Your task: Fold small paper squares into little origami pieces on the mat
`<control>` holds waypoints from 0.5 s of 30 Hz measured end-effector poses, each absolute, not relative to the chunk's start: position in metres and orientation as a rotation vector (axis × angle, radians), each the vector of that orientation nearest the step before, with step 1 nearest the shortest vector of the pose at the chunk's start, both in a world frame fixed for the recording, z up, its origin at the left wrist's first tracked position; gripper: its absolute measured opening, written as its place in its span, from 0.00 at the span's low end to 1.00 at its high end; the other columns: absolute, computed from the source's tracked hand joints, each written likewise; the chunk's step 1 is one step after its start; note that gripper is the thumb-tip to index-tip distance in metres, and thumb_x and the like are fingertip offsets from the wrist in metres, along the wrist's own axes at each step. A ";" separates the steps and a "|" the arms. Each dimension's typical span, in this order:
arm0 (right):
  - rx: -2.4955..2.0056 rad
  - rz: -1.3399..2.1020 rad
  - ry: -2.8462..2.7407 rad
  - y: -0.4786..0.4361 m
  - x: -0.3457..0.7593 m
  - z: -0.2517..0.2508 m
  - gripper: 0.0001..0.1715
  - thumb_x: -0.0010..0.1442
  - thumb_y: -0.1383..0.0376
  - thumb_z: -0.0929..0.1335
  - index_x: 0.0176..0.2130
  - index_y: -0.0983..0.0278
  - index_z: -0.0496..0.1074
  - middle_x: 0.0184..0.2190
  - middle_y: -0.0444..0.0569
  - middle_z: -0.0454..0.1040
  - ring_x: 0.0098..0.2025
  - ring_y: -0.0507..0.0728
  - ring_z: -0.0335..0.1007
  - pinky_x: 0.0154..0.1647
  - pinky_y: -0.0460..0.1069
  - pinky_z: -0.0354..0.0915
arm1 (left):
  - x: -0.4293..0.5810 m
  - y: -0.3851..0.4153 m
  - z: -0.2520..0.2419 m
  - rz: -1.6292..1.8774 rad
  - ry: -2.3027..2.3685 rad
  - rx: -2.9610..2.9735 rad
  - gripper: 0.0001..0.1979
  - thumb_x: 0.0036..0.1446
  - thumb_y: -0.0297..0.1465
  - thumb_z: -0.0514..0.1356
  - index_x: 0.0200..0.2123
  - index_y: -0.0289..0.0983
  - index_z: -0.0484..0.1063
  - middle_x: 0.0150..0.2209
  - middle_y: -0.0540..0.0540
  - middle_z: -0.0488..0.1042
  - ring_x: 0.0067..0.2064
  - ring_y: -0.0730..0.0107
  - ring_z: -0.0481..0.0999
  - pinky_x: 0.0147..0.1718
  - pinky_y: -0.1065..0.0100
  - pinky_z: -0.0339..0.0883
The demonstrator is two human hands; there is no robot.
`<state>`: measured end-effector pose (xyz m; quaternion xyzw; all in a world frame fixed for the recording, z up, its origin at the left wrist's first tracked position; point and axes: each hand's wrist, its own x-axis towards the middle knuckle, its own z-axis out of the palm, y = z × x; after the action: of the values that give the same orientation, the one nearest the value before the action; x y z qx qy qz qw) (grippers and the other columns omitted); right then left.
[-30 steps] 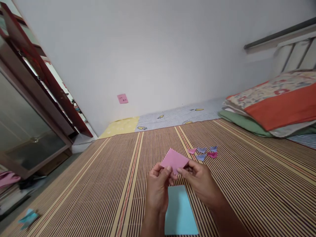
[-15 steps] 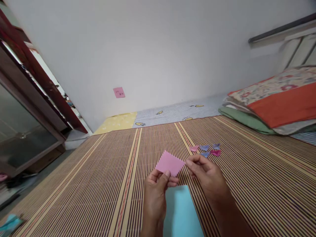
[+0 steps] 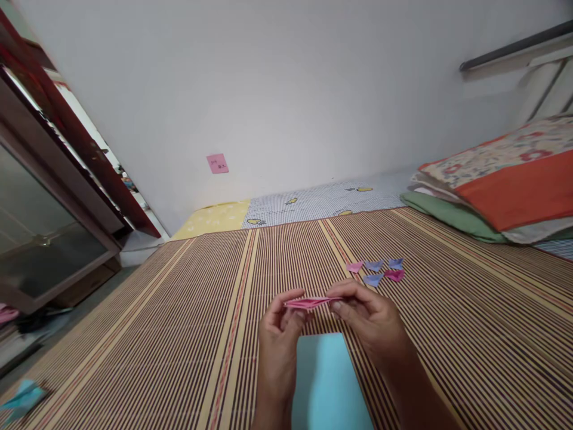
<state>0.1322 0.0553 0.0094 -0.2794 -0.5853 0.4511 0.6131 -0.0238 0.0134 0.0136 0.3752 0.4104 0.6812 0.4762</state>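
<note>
Head view: a folded pink paper (image 3: 308, 303) is held up between two hands, above a striped mat (image 3: 201, 310) and just past the far edge of a blue sheet (image 3: 330, 382). It is turned almost edge-on to the camera, so that its layers are seen slightly parted in the middle. Its left end is pinched by the left hand (image 3: 281, 334), with the index finger bent over the top and the thumb set below on the near side. Its right end is gripped between the thumb and fingers of the right hand (image 3: 376, 316). Both hands are curled nearly closed on the paper (some fingers are hidden behind it).

Beyond the right hand, five small folded pieces are laid on the mat in two loose rows: a pink piece (image 3: 355, 267), three blue pieces (image 3: 373, 279) and a magenta piece (image 3: 394, 275). A teal fold (image 3: 25, 395) is seen at the lower left, well apart. A pink note (image 3: 217, 163), marked with writing, is fixed to the wall (image 3: 290, 89). Bedding (image 3: 514, 191) is piled at the right.
</note>
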 end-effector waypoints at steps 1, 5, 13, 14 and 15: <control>-0.635 1.015 -1.362 0.055 0.133 0.010 0.07 0.61 0.70 0.72 0.37 0.60 0.81 0.37 0.48 0.77 0.42 0.56 0.76 0.43 0.48 0.73 | -0.025 0.012 0.015 1.646 1.017 0.930 0.14 0.57 0.33 0.70 0.47 0.39 0.81 0.43 0.44 0.83 0.42 0.67 0.80 0.43 0.68 0.72; -0.622 0.921 -1.395 0.057 0.137 0.009 0.08 0.62 0.71 0.72 0.37 0.59 0.82 0.36 0.47 0.77 0.41 0.56 0.76 0.42 0.47 0.72 | -0.028 0.007 0.021 1.512 0.920 0.925 0.21 0.59 0.36 0.69 0.55 0.39 0.76 0.44 0.41 0.82 0.38 0.65 0.81 0.40 0.65 0.73; -0.626 0.932 -1.456 0.056 0.144 0.009 0.09 0.62 0.71 0.71 0.38 0.58 0.81 0.35 0.46 0.77 0.39 0.55 0.77 0.39 0.46 0.71 | -0.029 0.001 0.024 1.479 0.853 0.978 0.21 0.63 0.42 0.65 0.54 0.37 0.75 0.45 0.39 0.82 0.37 0.65 0.80 0.42 0.63 0.72; -0.628 0.939 -1.447 0.056 0.144 0.009 0.10 0.61 0.72 0.71 0.38 0.58 0.81 0.35 0.46 0.77 0.39 0.55 0.77 0.39 0.46 0.71 | -0.029 0.001 0.023 1.478 0.856 0.996 0.20 0.64 0.42 0.64 0.53 0.36 0.76 0.44 0.40 0.82 0.36 0.66 0.79 0.42 0.63 0.72; -0.633 0.948 -1.434 0.055 0.145 0.009 0.10 0.61 0.71 0.71 0.38 0.58 0.81 0.35 0.46 0.78 0.39 0.55 0.77 0.39 0.47 0.71 | -0.029 0.002 0.022 1.475 0.854 1.016 0.19 0.64 0.42 0.64 0.53 0.36 0.76 0.44 0.40 0.82 0.36 0.66 0.79 0.42 0.63 0.72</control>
<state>0.1447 0.0553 0.0088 -0.2743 -0.6209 0.4103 0.6090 -0.0295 0.0016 0.0217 0.4285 0.3604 0.6223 0.5470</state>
